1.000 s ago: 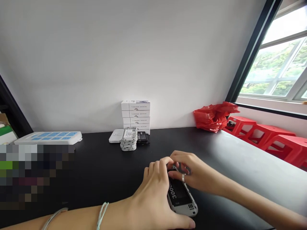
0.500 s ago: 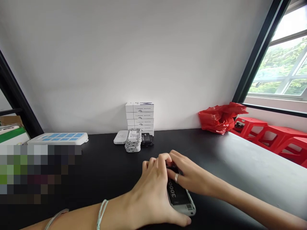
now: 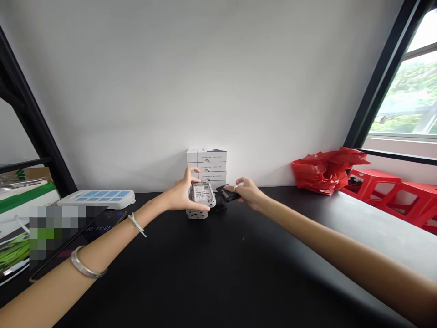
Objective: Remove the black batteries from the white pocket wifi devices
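My left hand [image 3: 180, 195] grips a white pocket device [image 3: 202, 193] with a printed label on its exposed back, holding it by its edges at the back of the black table [image 3: 246, 255]. Just below sits a short stack of similar white devices [image 3: 197, 213], partly hidden by the held one. My right hand [image 3: 248, 192] pinches a flat black battery [image 3: 227, 193] between thumb and fingers, close to the held device's right side but apart from it.
Stacked white boxes [image 3: 206, 164] stand against the wall behind my hands. A white-and-blue power strip [image 3: 96, 199] and a phone [image 3: 99, 229] lie at left. A red plastic bag [image 3: 326, 171] sits at right, with red stools [image 3: 375, 187] beyond the table.
Both hands have moved away from me to the back of the table. The black battery, earlier in the device near me, is now separate in my right hand; the device is in my left.
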Motion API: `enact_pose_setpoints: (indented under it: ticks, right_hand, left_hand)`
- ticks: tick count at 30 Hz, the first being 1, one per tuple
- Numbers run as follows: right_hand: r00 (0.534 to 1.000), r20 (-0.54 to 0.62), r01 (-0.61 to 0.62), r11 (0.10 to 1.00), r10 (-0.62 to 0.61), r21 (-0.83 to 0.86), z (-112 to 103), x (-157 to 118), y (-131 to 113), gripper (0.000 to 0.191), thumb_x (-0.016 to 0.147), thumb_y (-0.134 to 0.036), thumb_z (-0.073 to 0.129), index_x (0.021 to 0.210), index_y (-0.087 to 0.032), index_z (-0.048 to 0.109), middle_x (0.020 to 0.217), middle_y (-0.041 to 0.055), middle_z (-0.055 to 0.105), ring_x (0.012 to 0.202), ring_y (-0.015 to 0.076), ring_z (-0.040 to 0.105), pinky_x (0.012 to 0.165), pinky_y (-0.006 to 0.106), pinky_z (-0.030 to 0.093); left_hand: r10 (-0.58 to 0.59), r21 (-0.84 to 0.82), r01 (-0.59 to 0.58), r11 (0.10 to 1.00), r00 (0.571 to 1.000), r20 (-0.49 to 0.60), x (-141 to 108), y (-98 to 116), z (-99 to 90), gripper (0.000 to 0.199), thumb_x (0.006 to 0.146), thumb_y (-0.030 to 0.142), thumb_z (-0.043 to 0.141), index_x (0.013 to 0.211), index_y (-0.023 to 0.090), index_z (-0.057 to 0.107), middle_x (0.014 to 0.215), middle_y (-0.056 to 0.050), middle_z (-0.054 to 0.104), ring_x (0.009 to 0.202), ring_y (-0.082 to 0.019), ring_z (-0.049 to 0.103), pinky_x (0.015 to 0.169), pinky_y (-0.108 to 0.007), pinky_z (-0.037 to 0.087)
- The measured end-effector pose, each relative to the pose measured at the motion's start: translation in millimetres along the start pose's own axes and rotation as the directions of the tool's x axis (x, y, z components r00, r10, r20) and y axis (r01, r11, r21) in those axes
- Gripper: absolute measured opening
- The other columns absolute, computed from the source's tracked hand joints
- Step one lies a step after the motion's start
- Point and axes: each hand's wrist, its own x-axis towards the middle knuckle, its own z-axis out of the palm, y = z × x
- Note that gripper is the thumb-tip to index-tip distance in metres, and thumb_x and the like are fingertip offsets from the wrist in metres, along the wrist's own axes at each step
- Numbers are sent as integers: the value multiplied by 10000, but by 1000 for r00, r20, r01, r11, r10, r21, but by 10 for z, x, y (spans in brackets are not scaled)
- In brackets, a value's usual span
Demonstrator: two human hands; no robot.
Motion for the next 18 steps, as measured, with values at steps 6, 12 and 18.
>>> enact_pose_setpoints:
  ticks: [6,12,18]
  right_hand:
    - [982,186,15,986,16,-164,128,51,181,434,643,-409,779,828,-213,438,712,-55,553,481,72,521,533,254,460]
    - [938,336,193,930,-82,-312,-177,-170,142,487,611,-347,794,994,-217,524,920,-10,547,609,83,518,593,256,452]
    - [898,364,421,730,-249,-538,-300,-746,311,127,806,-315,601,838,-208,543,722,-32,482,603,110,427,553,243,360]
  left_hand:
    - [70,234,-34,972,987,-147,-164,-66,41,739,726,449,670,1297,282,230,1392,-105,376,1275,-322,359,994,-479,350]
    - [192,570,-106,815,977,-93,-591,211,139,133,880,281,424,779,204,466,750,-25,579,707,-195,567,686,-309,406]
    - [-50,420,-3,907,992,114,-741,212,241,402,885,361,417,539,192,302,468,46,350,416,-107,337,487,-247,240]
